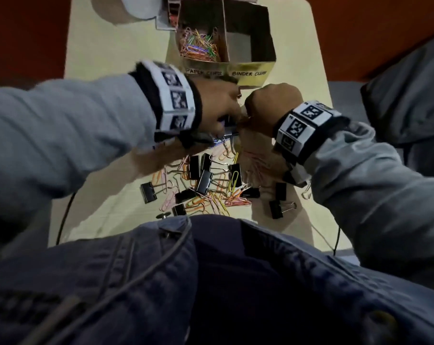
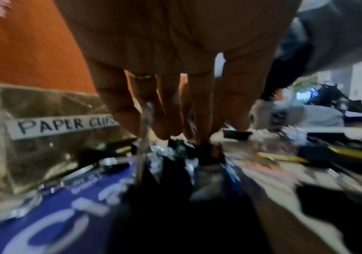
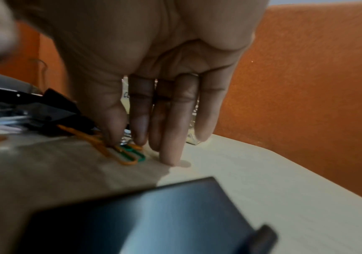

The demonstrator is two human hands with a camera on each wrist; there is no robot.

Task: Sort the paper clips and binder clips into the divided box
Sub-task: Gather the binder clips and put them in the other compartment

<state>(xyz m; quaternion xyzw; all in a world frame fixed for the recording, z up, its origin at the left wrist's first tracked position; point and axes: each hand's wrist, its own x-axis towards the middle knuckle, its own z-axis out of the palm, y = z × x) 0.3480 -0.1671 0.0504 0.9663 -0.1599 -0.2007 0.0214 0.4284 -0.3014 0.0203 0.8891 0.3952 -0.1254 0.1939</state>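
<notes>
The cardboard divided box [image 1: 250, 73] stands at the table's far side, labelled PAPER CLIPS and BINDER CLIPS; its label also shows in the left wrist view [image 2: 56, 137]. Coloured paper clips [image 1: 199, 44] lie in its left compartment; the right one looks bare. My hands meet just in front of the box. My left hand [image 1: 218, 108] [image 2: 182, 135] reaches down with gathered fingertips onto a black binder clip [image 2: 206, 147], blurred. My right hand [image 1: 268, 108] [image 3: 125, 144] pinches an orange paper clip [image 3: 110, 151] and a green one [image 3: 135, 153] against the table.
A mixed pile of black binder clips and coloured paper clips [image 1: 211, 185] lies between my hands and my body. One large binder clip [image 3: 143, 214] sits close under my right wrist. A blue printed item [image 2: 56, 214] lies beside the box. The table's right edge [image 3: 306, 163] is near.
</notes>
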